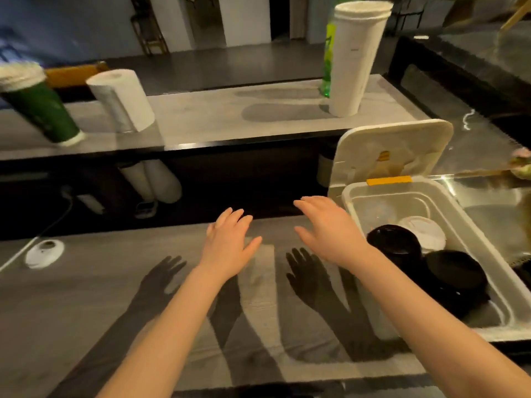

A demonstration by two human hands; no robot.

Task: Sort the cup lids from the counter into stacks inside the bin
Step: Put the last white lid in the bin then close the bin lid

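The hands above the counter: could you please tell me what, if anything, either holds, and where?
Nothing: left hand and right hand are both open and empty.

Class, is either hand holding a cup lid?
No, both the left hand and right hand hover open above the counter, holding nothing.

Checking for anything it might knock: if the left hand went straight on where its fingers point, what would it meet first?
The way looks free: the left hand points over the grey counter to its far edge, with nothing lying in that line. Beyond is a dark recess, depth unclear.
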